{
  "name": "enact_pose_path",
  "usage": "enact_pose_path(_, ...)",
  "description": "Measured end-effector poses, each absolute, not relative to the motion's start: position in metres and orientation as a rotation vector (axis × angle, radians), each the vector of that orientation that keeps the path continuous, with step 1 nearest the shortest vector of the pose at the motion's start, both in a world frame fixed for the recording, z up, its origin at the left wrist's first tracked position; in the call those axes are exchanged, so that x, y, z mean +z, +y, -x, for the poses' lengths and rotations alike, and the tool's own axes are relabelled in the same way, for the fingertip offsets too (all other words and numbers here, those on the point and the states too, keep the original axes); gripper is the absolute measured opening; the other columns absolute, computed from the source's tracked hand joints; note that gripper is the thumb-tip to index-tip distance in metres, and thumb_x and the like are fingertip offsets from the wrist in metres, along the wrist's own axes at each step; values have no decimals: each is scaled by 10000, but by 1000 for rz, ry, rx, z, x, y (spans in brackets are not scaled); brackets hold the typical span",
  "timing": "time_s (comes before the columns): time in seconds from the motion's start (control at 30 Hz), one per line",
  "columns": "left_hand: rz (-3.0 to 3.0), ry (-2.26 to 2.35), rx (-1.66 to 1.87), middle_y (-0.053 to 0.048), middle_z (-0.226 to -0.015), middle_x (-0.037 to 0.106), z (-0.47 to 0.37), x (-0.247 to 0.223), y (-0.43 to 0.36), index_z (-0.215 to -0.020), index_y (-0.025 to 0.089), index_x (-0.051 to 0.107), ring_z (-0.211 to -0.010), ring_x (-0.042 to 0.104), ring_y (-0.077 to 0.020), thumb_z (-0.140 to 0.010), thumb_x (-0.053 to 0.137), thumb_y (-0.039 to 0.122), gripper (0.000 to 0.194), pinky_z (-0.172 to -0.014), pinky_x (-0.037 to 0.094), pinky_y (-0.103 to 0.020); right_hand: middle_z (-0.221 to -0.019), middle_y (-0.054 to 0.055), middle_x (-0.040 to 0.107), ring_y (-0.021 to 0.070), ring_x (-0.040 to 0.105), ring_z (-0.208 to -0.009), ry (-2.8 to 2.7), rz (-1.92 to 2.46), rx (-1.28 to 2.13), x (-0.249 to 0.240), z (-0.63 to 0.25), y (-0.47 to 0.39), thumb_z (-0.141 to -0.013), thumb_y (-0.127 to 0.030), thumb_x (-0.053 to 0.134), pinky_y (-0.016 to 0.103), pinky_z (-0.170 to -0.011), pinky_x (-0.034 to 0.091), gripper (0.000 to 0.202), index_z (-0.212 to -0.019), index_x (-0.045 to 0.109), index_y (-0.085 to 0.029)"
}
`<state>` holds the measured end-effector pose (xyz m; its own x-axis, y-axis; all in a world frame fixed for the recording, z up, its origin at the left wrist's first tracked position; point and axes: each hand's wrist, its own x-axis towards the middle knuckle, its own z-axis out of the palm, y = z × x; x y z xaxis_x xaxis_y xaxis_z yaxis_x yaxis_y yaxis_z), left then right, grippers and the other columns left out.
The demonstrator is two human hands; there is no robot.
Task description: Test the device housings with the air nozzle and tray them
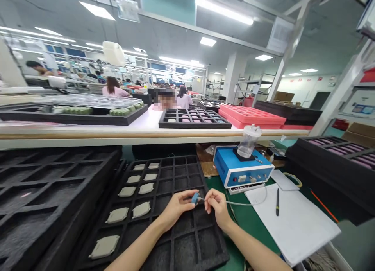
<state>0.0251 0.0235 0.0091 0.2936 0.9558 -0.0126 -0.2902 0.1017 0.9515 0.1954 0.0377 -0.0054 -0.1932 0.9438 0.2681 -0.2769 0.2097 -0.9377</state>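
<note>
My left hand [176,207] pinches a small blue block-like part [195,198] between thumb and fingers. Close beside it, my right hand [216,205] is closed on the end of a thin clear tube [243,203], whose tip reaches toward the blue part; whether they touch I cannot tell. The tube runs to a blue and white box with knobs [244,169]. Both hands are above a black compartment tray [183,245]. Pale beige flat pieces [141,210] lie in several of its left compartments.
More black trays [35,196] stand at left. A clear jar [249,142] sits on the blue box. White paper [290,224] with a black pen [277,202] lies at right. Above the bench, a shelf [140,137] carries trays and red foam [252,115]. Other people sit beyond.
</note>
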Motion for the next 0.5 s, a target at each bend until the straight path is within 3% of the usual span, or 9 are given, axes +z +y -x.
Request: enact_pose_path(0.5, -1102, 842, 1097, -94, -1028, 688, -23, 2, 27, -1018, 190, 699, -972, 618, -255, -555, 787, 215, 472, -902, 435, -372, -445, -26, 496, 70, 366, -360, -1315, 714, 1312, -17, -195, 43, -728, -296, 552, 188, -378, 269, 162, -634, 525, -167)
